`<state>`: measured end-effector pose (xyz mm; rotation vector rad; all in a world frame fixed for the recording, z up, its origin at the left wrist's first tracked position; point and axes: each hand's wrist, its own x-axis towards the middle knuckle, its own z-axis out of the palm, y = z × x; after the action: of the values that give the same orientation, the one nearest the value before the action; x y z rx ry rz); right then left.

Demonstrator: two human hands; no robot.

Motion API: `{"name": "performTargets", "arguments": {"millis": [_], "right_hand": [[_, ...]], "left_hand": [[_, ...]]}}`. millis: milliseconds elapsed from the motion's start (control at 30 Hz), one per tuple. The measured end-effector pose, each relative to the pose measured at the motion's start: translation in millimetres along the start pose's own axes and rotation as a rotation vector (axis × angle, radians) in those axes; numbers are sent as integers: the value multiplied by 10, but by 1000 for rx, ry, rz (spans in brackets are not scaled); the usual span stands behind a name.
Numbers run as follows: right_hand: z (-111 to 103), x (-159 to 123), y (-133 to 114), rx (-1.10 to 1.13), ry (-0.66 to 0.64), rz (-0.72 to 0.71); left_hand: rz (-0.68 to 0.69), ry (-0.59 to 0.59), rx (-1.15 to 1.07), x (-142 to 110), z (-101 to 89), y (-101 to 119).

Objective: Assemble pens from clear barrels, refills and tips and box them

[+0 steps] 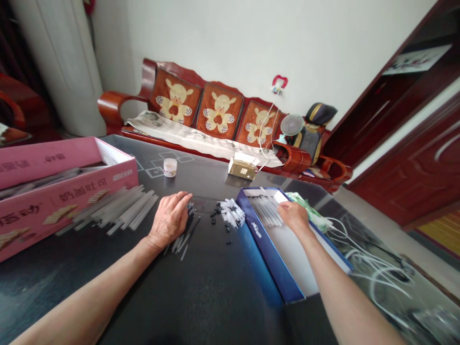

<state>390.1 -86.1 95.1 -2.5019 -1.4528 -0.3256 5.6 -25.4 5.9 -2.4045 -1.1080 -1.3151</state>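
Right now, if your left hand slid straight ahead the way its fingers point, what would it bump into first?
Probably the gold box farther across the table. The pile of little white tubes looks off to the right of that line, though depth is hard to judge here.

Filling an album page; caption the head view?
Left hand over thin dark rods, right hand inside a blue box of slim clear tubes.
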Motion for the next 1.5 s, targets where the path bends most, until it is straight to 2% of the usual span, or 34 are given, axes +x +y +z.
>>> {"name": "performTargets", "arguments": {"millis": [100,233,367,500,567,633,767,867,967,1100,1267,1367,1433,1500], "right_hand": [[133,150,238,-50,-31,87],[262,255,368,-88,-71,121],[330,308,407,-112,-126,123],[271,336,364,-110,-106,111],[183,307,225,-78,-53,68],[80,202,-43,25,35,-17],[14,-316,-880,468,174,-279],[204,-853,-1479,829,112,-390],[489,-1264,-1810,1029,52,-411],[694,-1455,-1871,1137,33,-412],[711,-1415,-1820,1208,3,-327],[742,-1393,-1816,1240,2,-273],[767,-1387,-1816,1228,37,-274],[778,-1387,-1819,1190,84,-316]], "left_hand": [[1,1,-13,-11,23,-19],[-39,30,-22,-25,58,-38],[-207,77,-37,-19,57,-58],[-381,118,-84,3,38,-87],[-408,130,-85,-2,49,-97],[-384,97,-58,-22,74,-95],[-290,-37,13,-61,115,-63],[-272,-101,68,-55,89,-59],[-253,-150,149,-25,9,-90],[-296,-163,320,-5,-89,-119],[-385,-278,340,-13,-113,-79],[-423,-230,320,18,-146,-92],[-461,-228,358,39,-178,-120],[-499,-309,387,48,-205,-139]]}}
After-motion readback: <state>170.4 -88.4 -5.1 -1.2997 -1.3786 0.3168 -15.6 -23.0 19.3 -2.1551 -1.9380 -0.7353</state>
